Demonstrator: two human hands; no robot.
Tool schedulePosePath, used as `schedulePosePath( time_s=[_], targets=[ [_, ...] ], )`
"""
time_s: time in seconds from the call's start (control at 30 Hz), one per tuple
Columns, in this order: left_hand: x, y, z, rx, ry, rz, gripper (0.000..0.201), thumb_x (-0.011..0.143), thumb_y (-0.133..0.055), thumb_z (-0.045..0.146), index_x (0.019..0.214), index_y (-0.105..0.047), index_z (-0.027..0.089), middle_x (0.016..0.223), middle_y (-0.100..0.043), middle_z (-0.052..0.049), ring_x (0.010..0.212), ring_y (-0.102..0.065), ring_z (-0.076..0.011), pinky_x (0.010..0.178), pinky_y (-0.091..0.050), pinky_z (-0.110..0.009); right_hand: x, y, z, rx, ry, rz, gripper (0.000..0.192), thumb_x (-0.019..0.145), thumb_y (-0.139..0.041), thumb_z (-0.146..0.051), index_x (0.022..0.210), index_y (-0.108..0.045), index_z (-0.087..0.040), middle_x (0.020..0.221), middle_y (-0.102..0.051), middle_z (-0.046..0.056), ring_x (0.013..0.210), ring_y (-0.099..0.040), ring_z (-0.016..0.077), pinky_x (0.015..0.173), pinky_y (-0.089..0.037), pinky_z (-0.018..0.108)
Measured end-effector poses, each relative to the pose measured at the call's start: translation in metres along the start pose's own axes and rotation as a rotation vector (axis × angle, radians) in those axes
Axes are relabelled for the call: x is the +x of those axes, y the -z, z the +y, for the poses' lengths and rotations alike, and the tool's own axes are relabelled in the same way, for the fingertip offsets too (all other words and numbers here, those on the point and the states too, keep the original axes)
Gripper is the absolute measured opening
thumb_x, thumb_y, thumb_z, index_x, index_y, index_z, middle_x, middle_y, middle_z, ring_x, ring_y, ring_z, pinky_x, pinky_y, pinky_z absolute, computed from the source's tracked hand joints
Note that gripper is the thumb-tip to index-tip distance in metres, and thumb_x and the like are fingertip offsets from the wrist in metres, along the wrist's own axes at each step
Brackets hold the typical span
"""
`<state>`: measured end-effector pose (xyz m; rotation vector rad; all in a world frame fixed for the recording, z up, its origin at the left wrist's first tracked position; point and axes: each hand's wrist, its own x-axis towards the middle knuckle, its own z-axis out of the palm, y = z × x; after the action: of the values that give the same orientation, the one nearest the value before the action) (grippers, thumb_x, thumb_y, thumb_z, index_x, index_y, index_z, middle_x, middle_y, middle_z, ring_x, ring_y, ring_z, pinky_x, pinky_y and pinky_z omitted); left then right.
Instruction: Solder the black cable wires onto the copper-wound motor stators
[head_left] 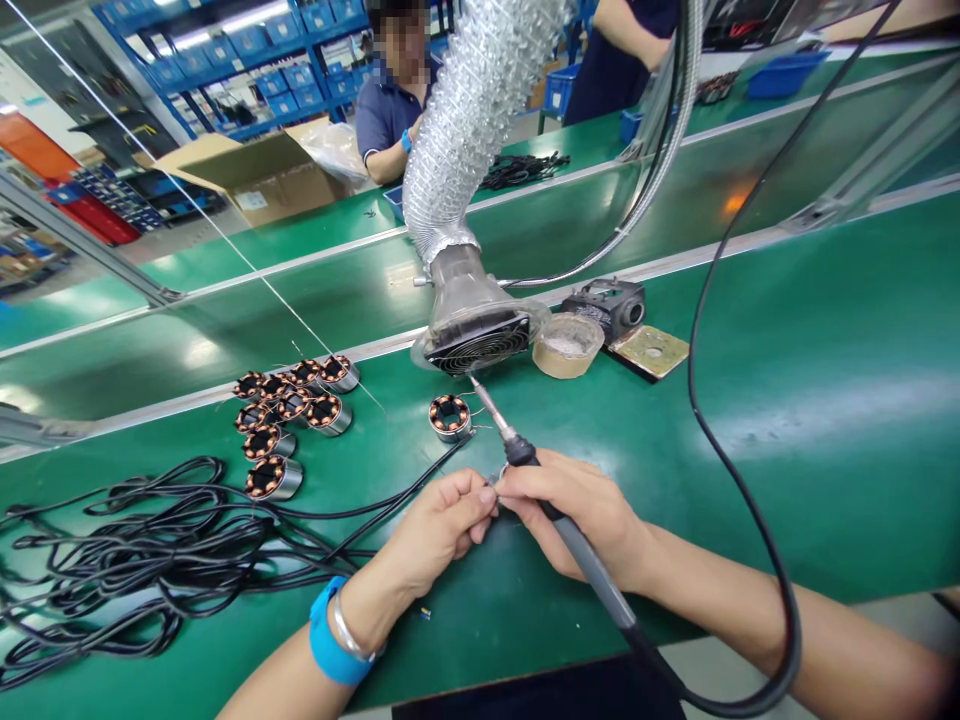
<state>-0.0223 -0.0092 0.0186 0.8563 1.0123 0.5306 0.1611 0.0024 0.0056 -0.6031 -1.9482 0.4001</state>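
My right hand [581,505] grips a grey soldering iron [525,460] whose tip points up and away toward the fume extractor fan [480,345]. My left hand [439,525], with a blue wristband, pinches the end of a black cable [390,500] against the right hand's fingertips. A single copper-wound coil [450,417] stands on the green mat just beyond both hands, thin wire leads trailing from it.
Several similar coils [289,415] cluster at the left. A tangle of black cables [112,550] lies at the far left. A tape roll [568,345], a black iron holder [611,305] and a sponge pad [651,352] sit behind. A silver duct [480,110] hangs overhead. Two people work across the benches.
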Motion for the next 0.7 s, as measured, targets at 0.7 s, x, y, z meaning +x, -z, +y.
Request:
schedulePosePath(
  time_s=[0.7],
  targets=[
    [0.003, -0.001, -0.007, 0.143, -0.083, 0.255, 0.049, 0.077, -0.059, 0.06, 0.071, -0.041, 0.015, 0.05, -0.023, 0.009, 0.042, -0.017, -0.0012, 0.042, -0.014, -0.016, -0.008, -0.001, 0.009, -0.147, 0.014, -0.034, 0.03, 0.089, -0.053, -0.008, 0.118, -0.053, -0.014, 0.076, -0.059, 0.003, 0.065, -0.048, 0.0136, 0.06, -0.041, 0.027]
  ],
)
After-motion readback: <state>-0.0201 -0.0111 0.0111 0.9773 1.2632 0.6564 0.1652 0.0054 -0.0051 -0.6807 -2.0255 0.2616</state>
